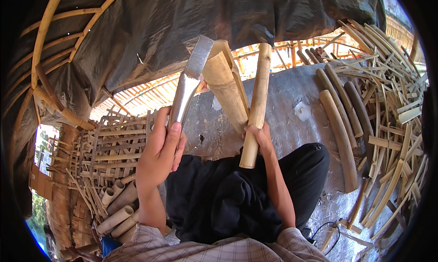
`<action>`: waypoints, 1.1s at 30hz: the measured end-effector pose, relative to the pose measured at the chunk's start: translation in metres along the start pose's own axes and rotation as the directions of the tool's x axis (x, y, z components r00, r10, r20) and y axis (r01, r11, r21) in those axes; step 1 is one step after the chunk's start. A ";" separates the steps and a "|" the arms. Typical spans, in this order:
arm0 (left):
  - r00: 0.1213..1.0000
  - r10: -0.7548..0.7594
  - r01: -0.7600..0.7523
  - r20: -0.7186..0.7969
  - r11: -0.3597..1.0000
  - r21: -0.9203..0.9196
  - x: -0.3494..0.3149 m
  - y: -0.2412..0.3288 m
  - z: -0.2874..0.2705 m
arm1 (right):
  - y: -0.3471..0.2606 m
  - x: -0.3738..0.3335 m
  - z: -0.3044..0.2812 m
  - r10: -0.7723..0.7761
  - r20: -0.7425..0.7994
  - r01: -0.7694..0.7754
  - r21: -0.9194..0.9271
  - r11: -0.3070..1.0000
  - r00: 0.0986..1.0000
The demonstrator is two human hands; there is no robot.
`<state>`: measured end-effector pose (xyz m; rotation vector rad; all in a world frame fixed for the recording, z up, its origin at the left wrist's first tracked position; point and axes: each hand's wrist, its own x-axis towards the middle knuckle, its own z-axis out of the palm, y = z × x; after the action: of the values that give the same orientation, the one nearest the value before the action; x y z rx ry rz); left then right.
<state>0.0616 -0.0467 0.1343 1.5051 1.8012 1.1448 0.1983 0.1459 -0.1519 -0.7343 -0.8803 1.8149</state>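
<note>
My left hand (pixel 159 154) is closed around the shiny metal handle of a chopping knife (pixel 198 56), whose flat, squared blade is raised upward. My right hand (pixel 259 136) grips a pale bamboo pole (pixel 260 88) near its lower end; the pole tilts slightly, top leaning right. Just left of it is a wider split bamboo piece (pixel 223 88), its lower end close to my right fingers. Whether those fingers touch the split piece is hidden. The knife blade overlaps the upper part of the split bamboo in view; I cannot tell whether they touch.
Bamboo lengths (pixel 340 138) lie on the grey sheet (pixel 292 97) at right, beside a heap of split strips (pixel 401 148). At left are a woven bamboo lattice (pixel 114 145) and stacked bamboo tubes (pixel 116 218). A dark tarp (pixel 150 38) hangs ahead. A thin black cable (pixel 336 237) lies lower right.
</note>
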 end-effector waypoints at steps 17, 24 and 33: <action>0.977 -0.002 0.106 -0.211 0.869 0.483 0.005 -0.005 -0.002 | 0.009 -0.001 0.010 -0.129 -0.070 0.123 -0.090 0.988 0.989; 0.975 0.054 0.066 -0.217 0.857 0.511 0.037 -0.004 0.009 | 0.043 -0.008 0.054 -0.084 -0.210 0.131 0.219 0.967 0.974; 0.969 0.171 0.021 -0.177 0.660 0.751 0.059 -0.005 -0.036 | 0.055 -0.004 0.053 -0.076 -0.168 0.125 0.299 0.946 0.983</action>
<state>0.0153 0.0007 0.1553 1.9579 2.6037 0.6154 0.1314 0.1131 -0.1671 -0.6079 -0.5063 1.7263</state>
